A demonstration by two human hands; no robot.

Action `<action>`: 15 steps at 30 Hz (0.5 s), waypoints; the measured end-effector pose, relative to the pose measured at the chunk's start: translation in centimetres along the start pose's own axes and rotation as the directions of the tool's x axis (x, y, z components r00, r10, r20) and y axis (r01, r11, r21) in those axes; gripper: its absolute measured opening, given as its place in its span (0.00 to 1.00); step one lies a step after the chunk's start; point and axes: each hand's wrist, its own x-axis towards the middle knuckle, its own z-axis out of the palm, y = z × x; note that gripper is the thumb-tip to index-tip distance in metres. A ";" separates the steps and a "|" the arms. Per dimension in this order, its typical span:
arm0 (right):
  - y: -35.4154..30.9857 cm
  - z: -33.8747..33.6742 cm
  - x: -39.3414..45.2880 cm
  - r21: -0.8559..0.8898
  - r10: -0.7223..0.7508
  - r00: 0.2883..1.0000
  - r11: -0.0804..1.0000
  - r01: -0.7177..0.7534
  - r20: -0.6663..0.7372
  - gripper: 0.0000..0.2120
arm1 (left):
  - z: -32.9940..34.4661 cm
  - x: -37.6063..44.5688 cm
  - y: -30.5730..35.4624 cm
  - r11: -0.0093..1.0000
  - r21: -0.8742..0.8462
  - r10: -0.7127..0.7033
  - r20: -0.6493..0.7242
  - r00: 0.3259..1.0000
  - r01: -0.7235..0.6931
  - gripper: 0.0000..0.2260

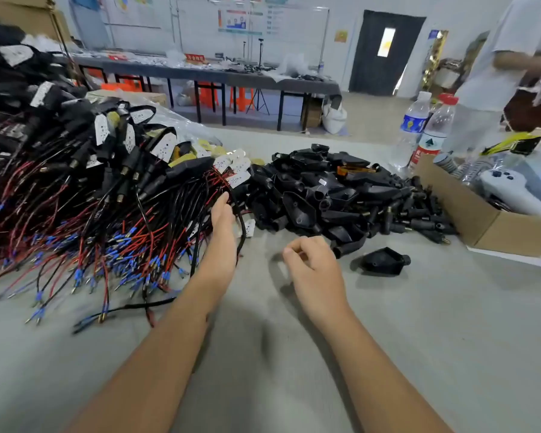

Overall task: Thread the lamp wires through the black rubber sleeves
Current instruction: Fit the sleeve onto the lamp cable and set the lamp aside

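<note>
A big heap of lamp wires (85, 195), red and black with blue tips and white lamp boards, covers the left of the grey table. A pile of black rubber sleeves (331, 195) lies at centre right, and one loose sleeve (384, 260) sits apart in front of it. My left hand (222, 235) reaches into the right edge of the wire heap; its fingers are hidden among the wires, and a black wire runs along its far side. My right hand (313, 264) hovers over bare table with fingers loosely curled and nothing in it, just left of the loose sleeve.
A cardboard box (481, 220) with mixed items stands at the right edge. Two water bottles (425, 132) stand behind the sleeve pile. A person (512, 73) stands at the far right. Another long table (200, 73) runs along the back of the room.
</note>
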 end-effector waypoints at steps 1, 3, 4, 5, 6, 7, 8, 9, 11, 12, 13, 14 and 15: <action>0.1 0.0 0.0 0.005 -0.004 1.000 1.000 0.004 -0.013 0.09 | 0.1 0.3 0.1 0.994 -0.107 -0.038 -0.014 0.999 0.037 0.21; 0.2 0.1 0.1 -0.008 -0.012 1.000 1.000 0.011 -0.013 0.11 | -0.3 1.2 -0.1 0.981 -0.193 -0.024 -0.006 1.000 0.022 0.20; 0.3 0.1 0.1 -0.001 -0.007 1.000 1.000 0.007 -0.005 0.11 | -0.5 1.4 0.0 0.971 -0.229 -0.062 0.036 0.997 0.069 0.21; 0.3 0.3 0.1 -0.004 -0.007 1.000 1.000 0.007 -0.002 0.11 | -0.7 1.6 -0.3 0.979 -0.192 -0.058 0.091 0.994 0.075 0.21; 0.3 0.5 0.2 -0.018 -0.003 1.000 1.000 0.003 -0.002 0.11 | -1.0 1.7 -0.4 0.975 -0.185 -0.096 0.165 0.982 0.127 0.22; 0.3 0.6 0.4 -0.024 -0.001 1.000 1.000 0.001 -0.002 0.10 | -1.2 1.6 -0.4 0.975 -0.146 -0.129 0.229 0.965 0.165 0.23; 0.2 0.7 0.5 -0.035 0.008 1.000 0.999 -0.007 0.003 0.10 | -1.4 1.5 -0.4 0.967 -0.132 -0.174 0.283 0.943 0.218 0.22; 0.2 0.9 0.7 -0.041 0.026 1.000 0.999 -0.025 0.013 0.10 | -1.3 1.4 -0.4 0.963 -0.121 -0.193 0.315 0.929 0.241 0.21; 0.3 1.1 1.0 -0.086 0.101 0.994 0.992 -0.097 0.050 0.10 | -1.2 1.5 -0.4 0.959 -0.090 -0.230 0.298 0.926 0.268 0.19; 0.3 1.2 1.2 -0.118 0.143 0.987 0.984 -0.134 0.069 0.10 | -1.2 1.5 -0.5 0.958 -0.094 -0.231 0.297 0.926 0.270 0.20; 0.3 1.3 1.4 -0.145 0.178 0.981 0.976 -0.165 0.079 0.10 | -1.3 1.5 -0.5 0.958 -0.098 -0.230 0.296 0.927 0.269 0.23; 0.3 1.3 1.7 -0.158 0.202 0.976 0.969 -0.188 0.084 0.10 | -1.2 1.7 -0.6 0.960 -0.124 -0.211 0.271 0.939 0.252 0.24; 0.3 1.3 1.9 -0.160 0.219 0.972 0.966 -0.204 0.083 0.10 | -1.2 1.8 -0.7 0.963 -0.149 -0.187 0.224 0.956 0.223 0.20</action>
